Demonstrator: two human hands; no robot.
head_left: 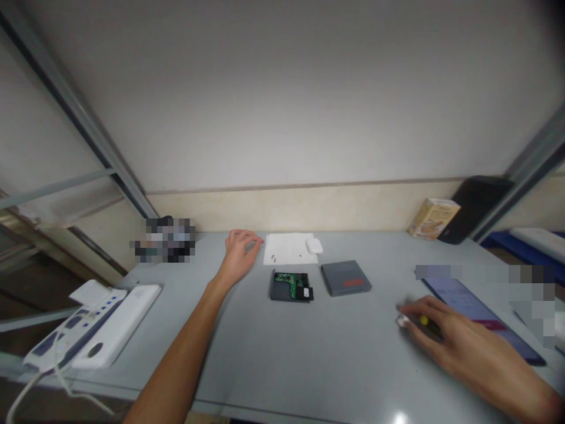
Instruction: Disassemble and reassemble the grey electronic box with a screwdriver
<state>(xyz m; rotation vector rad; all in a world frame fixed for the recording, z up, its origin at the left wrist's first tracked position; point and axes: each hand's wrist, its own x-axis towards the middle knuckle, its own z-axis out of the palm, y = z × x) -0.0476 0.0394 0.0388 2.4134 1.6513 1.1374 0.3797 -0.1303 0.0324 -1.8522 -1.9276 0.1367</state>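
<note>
My left hand [242,254] is at the left edge of a white paper sheet [285,246], thumb and index fingertips pinched together. Whatever they hold, if anything, is too small to tell. Several tiny dark screw-like bits lie on the sheet. In front of it rests an opened dark grey case [282,290] with a green circuit board [295,281] exposed. Beside this lies a flat grey cover [345,278] with a red mark. At the right, my right hand [436,330], slightly blurred, is closed around a dark tool with a yellow end [424,320]; its kind is unclear.
A small white case [314,245] sits on the sheet's right corner. A tablet [483,315] lies under and behind my right hand. A yellow box [434,218] and a black object [477,206] stand back right. Left are a power strip [79,324] and a white slab [121,324].
</note>
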